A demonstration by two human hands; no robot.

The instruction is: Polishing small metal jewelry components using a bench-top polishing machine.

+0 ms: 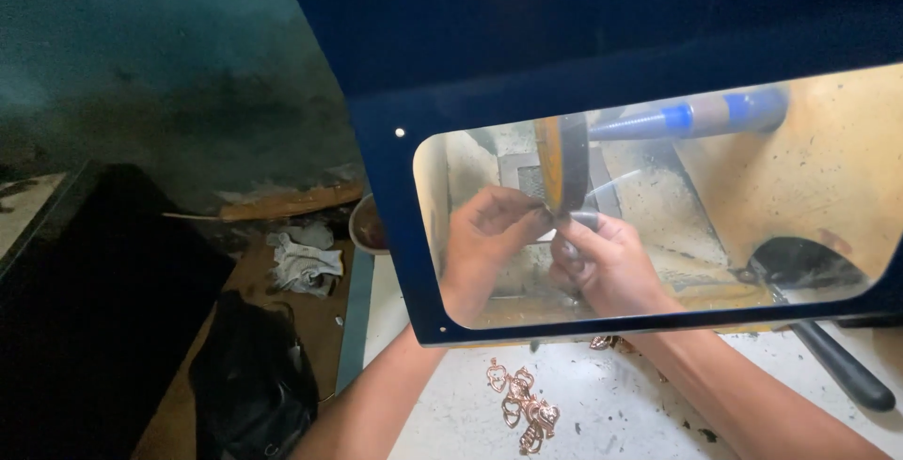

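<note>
Seen through the clear window of a dark blue hood (395,234) at centre frame: two bare hands pressed together under a yellow-faced polishing wheel (562,161), itself mounted on a blue-banded spindle (696,117) running to the upper right. Left hand (484,239) curled, fingertips pinched toward the wheel's lower edge. Right hand (607,262) likewise closed, fingers folded in against the left. Pinched between them, right at the wheel's rim, a small metal piece (564,222), almost wholly hidden by the fingertips, its shape impossible to make out. Both hands evidently gripping that same piece, thumbs and forefingers meeting on it.

Judged from its kind: light, stiff, smooth enough to slip, and small enough to be snatched away by the wheel; best held by its edges with both sets of fingertips, close to the contact point, much as here.

Below the hood, in the lower middle of the frame, a cluster of copper-coloured heart pendants (522,408) lying loose on the speckled white worktop (621,413), between the two forearms and apart from both hands. At the lower right, a black handle (842,366) lying across the worktop. To the left of the hood, a crumpled white rag (303,262) on a brown surface, a black bag (254,385) beneath it.
</note>
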